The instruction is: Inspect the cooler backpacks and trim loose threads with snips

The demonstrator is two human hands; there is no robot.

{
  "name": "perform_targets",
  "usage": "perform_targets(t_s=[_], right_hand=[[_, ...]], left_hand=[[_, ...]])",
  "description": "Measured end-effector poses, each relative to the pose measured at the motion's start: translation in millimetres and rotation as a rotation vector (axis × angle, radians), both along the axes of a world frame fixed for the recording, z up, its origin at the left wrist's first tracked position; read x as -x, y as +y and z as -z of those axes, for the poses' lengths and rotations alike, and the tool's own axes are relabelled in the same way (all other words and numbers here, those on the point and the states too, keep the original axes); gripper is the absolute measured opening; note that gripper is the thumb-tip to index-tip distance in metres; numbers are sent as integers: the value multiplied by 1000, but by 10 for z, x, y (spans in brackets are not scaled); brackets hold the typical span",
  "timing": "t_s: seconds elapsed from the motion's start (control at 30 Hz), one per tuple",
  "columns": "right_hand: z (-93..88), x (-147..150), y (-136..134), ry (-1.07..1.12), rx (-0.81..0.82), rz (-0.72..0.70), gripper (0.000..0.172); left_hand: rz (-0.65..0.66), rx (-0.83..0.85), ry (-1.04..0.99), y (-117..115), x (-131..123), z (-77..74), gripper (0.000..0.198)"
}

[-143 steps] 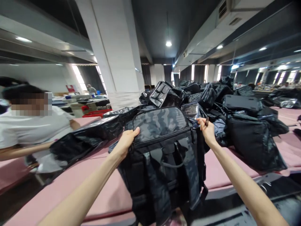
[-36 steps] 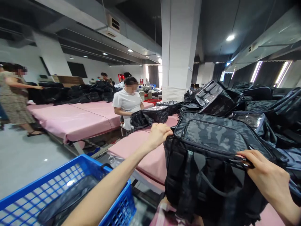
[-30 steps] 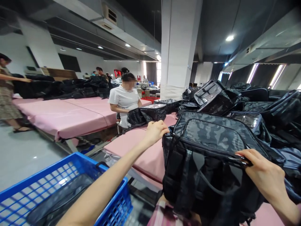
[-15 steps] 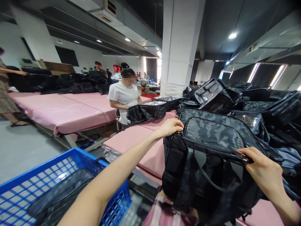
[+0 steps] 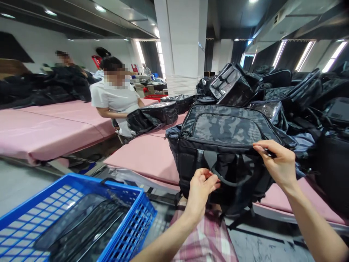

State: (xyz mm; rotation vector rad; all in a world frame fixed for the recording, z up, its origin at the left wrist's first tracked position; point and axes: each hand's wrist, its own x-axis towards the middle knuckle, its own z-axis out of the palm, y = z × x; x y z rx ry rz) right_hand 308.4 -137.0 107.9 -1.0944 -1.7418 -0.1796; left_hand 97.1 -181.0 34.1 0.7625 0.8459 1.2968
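Note:
A black and grey camouflage backpack (image 5: pixel 226 127) stands at the edge of a pink-covered table in front of me, its camouflage face turned up and its strap side toward me. My left hand (image 5: pixel 203 189) is closed at the grey carry strap (image 5: pixel 225 181) on the near side, thumb and fingers pinched on it. At the upper right corner of the backpack, my right hand (image 5: pixel 278 160) pinches the zippered edge. Whether a zipper pull lies inside those fingers is hidden.
A blue plastic basket (image 5: pixel 147 207) with dark camouflage bags (image 5: pixel 89 225) stands low at left. Many bags (image 5: pixel 289 87) are piled on the right. Across the pink table (image 5: pixel 147 156), a person in a white shirt (image 5: pixel 113 96) handles another bag (image 5: pixel 160 114). A white pillar (image 5: pixel 182 43) rises behind.
My left hand has left the backpack's upper left corner and come down to the strap on its near side. My right hand stays at the right corner. The view has swung right.

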Motion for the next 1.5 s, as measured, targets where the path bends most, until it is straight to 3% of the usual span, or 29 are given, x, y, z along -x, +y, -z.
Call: perform_targets(t_s=[0.07,0.17,0.3,0.47,0.63,0.83,0.97,1.07,1.23,1.37,1.5], right_hand=[[-20,93,-84,-77,36,-72,12],[-33,231,-185,-222,136,-128,14],[-37,349,-234,-331,140,-129,36],[-25,384,-211,-360,6,-215,13],[-32,445,-179,-409,-90,-312,10],[-29,461,-174,-400,-104,-304,2],[-17,450,-179,-365,-54,-363,6],[-18,461,-199,-388,-90,-332,4],[-24,496,-216,-406,-225,-289,10],[-10,557,-224,-546,-351,-135,10],[11,448,-256,-391,-248,-147,5]], left_hand=[[-20,-9,-83,28,-49,-42,31],[79,-27,-101,49,16,-143,28],[168,-86,-107,5,125,-244,26],[155,-127,-120,-23,116,-328,30],[170,-119,-141,4,88,-345,26],[208,-136,-147,13,111,-290,22],[266,-67,-246,23,93,-250,27],[226,-37,-282,31,70,-234,26],[6,-87,-94,41,24,-292,24],[-53,-153,18,60,-19,-345,25],[-68,-209,314,18,65,-257,22]])
